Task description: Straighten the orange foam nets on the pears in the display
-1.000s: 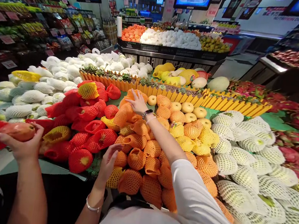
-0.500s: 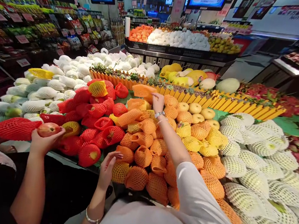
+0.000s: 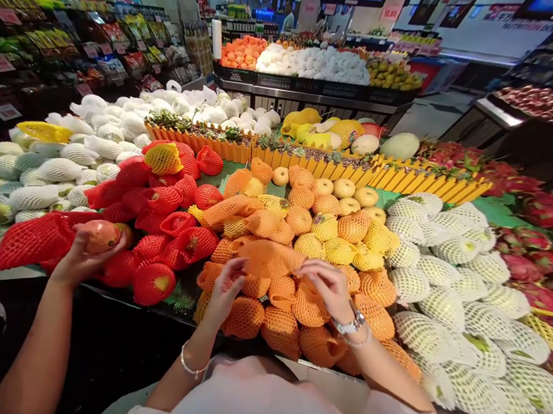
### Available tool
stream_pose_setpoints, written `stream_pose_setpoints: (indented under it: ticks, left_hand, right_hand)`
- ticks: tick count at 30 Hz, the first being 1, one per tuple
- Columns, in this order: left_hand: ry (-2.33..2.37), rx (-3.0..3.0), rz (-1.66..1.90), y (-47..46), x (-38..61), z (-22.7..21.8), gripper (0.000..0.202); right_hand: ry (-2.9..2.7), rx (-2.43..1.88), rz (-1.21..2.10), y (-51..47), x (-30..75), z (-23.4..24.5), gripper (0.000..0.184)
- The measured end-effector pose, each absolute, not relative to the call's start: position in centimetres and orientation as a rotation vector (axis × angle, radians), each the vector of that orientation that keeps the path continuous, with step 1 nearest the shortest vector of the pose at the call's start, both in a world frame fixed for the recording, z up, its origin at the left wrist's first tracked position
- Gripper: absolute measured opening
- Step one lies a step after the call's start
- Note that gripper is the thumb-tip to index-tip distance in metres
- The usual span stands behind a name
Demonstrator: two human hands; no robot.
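While the right hand point(image 3: 326, 284) pinches an orange sleeve point(image 3: 273, 259), the left hand point(image 3: 223, 292) curls fingers at its left end, grip unclear; "NUTRITION" marks the far right wall point(image 3: 486, 41).

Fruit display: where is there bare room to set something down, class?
Green lining shows between the red-netted fruit and orange-netted fruit, just before the yellow fence, and, farther right, between the white-netted fruit and dragon fruit. Crowded: the orange-netted fruit is packed below the left hand, right hand and orange sleeve.
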State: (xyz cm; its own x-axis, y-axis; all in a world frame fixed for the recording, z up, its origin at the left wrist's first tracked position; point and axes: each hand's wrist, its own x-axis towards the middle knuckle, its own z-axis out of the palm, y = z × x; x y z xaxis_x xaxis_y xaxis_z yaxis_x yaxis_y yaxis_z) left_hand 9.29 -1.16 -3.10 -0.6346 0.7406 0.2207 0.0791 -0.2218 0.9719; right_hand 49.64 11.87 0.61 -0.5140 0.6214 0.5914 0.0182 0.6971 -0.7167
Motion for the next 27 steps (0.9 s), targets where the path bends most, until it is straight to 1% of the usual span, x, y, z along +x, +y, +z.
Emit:
stream_pose_setpoints:
  ticks: [1, 4, 6, 7, 9, 11, 13, 15, 17, 19, 20, 22, 25, 27]
  left_hand:
    - [1.522, 0.955, 2.019, -0.3, 14.1, -3.5, 0.038]
    - [1.423, 1.061, 1.869, 2.5, 26.2, -6.2, 0.032]
    - [1.421, 1.110, 1.770, 3.8, 30.3, -8.2, 0.026]
    - [1.424, 1.142, 1.744, 4.1, 31.0, -8.9, 0.023]
    - [1.378, 1.189, 1.745, 4.3, 31.0, -9.7, 0.018]
    - [1.219, 1.115, 1.811, 4.2, 30.3, -9.7, 0.016]
    - [1.047, 0.960, 1.863, 4.0, 29.8, -9.4, 0.021]
    - [0.885, 0.772, 1.868, 3.9, 29.6, -9.1, 0.030]
    - [0.773, 0.646, 1.841, 4.0, 29.4, -9.1, 0.038]
    - [0.773, 0.621, 1.827, 4.0, 29.1, -9.5, 0.049]
    - [0.823, 0.655, 1.830, 4.1, 29.0, -9.7, 0.054]
    - [0.933, 0.726, 1.836, 4.1, 28.9, -10.5, 0.058]
    - [1.052, 0.791, 1.819, 4.0, 29.2, -11.4, 0.049]
    - [1.105, 0.856, 1.756, 3.7, 29.5, -11.6, 0.037]
  right_hand:
    - [-1.966, -0.505, 0.883, 11.1, 50.0, -0.3, 0.023]
    - [-1.779, -0.653, 1.008, 9.5, 50.4, -3.3, 0.017]
    - [-1.601, -0.808, 1.059, 9.0, 50.2, -5.0, 0.012]
    - [-1.521, -0.877, 1.082, 8.9, 50.0, -5.8, 0.016]
    - [-1.382, -0.973, 1.119, 8.9, 49.6, -6.9, 0.032]
    - [-1.286, -1.021, 1.186, 9.0, 49.2, -7.5, 0.041]
    - [-1.194, -1.020, 1.355, 9.1, 49.1, -7.7, 0.043]
    - [-1.105, -0.989, 1.532, 9.2, 49.1, -7.6, 0.043]
    - [-1.052, -0.966, 1.628, 9.2, 49.4, -7.3, 0.039]
    - [-1.090, -0.944, 1.696, 9.2, 49.7, -7.0, 0.031]
    - [-1.139, -0.933, 1.716, 9.1, 49.8, -6.9, 0.032]
    - [-1.286, -0.934, 1.686, 8.9, 49.9, -6.8, 0.041]
    - [-1.469, -0.970, 1.514, 8.5, 49.7, -6.9, 0.058]
    - [-1.550, -0.973, 1.445, 8.2, 49.7, -7.0, 0.062]
